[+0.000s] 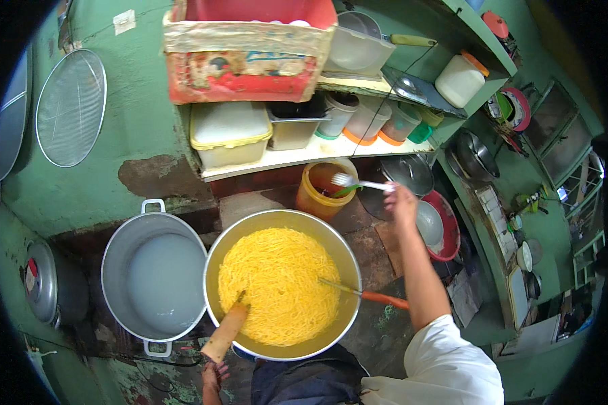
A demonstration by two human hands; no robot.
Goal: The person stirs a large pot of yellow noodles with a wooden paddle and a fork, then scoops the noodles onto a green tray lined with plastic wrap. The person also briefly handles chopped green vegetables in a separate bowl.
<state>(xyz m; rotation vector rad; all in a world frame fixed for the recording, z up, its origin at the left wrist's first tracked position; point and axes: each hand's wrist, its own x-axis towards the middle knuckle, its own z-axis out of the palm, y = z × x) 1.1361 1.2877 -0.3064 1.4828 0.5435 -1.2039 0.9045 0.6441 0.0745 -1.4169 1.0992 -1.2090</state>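
Note:
A large metal pot (pixel 282 283) filled with yellow noodle-like strands stands in front of me. My right hand (pixel 400 201) holds a light-coloured fork (pixel 362 183) by its handle, its tines over the mouth of a yellow plastic tub (pixel 311 195) with reddish-brown contents. My left hand (pixel 214 374) is low at the pot's lower left, beside the end of a thick wooden paddle (pixel 226 331) that leans over the rim into the strands; whether the fingers touch it is unclear. A utensil with an orange-red handle (pixel 385 299) rests across the pot's right rim, its metal end in the strands.
A big aluminium pot (pixel 112 268) of cloudy liquid stands left, beside a lidded pot (pixel 45 283). Wall shelves (pixel 304 162) hold plastic containers, with a worn red box (pixel 248 76) above. A red basin (pixel 451 228) with a bowl lies right. A round mesh strainer (pixel 71 109) hangs at upper left.

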